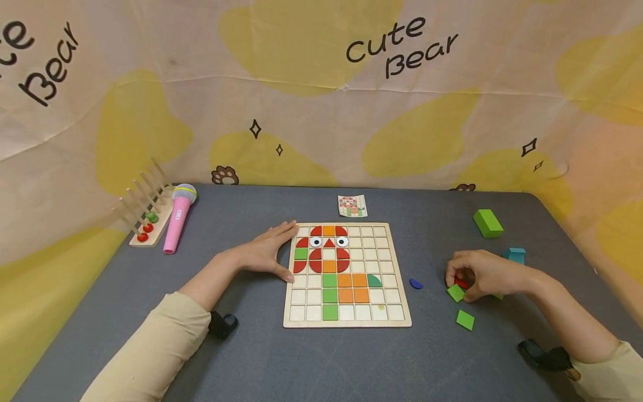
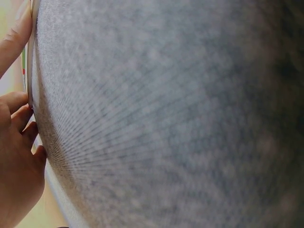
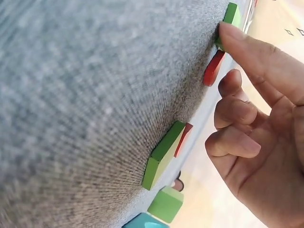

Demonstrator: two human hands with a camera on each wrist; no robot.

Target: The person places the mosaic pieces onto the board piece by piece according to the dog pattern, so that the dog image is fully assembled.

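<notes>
On the grey table lies a wooden grid board (image 1: 399,301), partly filled with red, orange, green and eye tiles forming a figure. My left hand (image 1: 266,251) rests at the board's left edge, fingers extended to its upper corner and thumb lower down; the left wrist view also shows the hand (image 2: 19,156) at that edge. Right of the board, my right hand (image 1: 484,272) pinches a green square tile (image 1: 456,293) between thumb and forefinger. Beside it is a red piece (image 1: 461,283), partly hidden under the fingers. Another green tile (image 3: 164,154) lies beneath the hand.
A loose green tile (image 1: 465,320) and a blue half-round piece (image 1: 416,283) lie nearby. Farther right are a green block (image 1: 488,223) and a teal block (image 1: 516,255). A pattern card (image 1: 352,206) is behind the board; a pink microphone (image 1: 177,223) and pegged rack (image 1: 163,220) stand left.
</notes>
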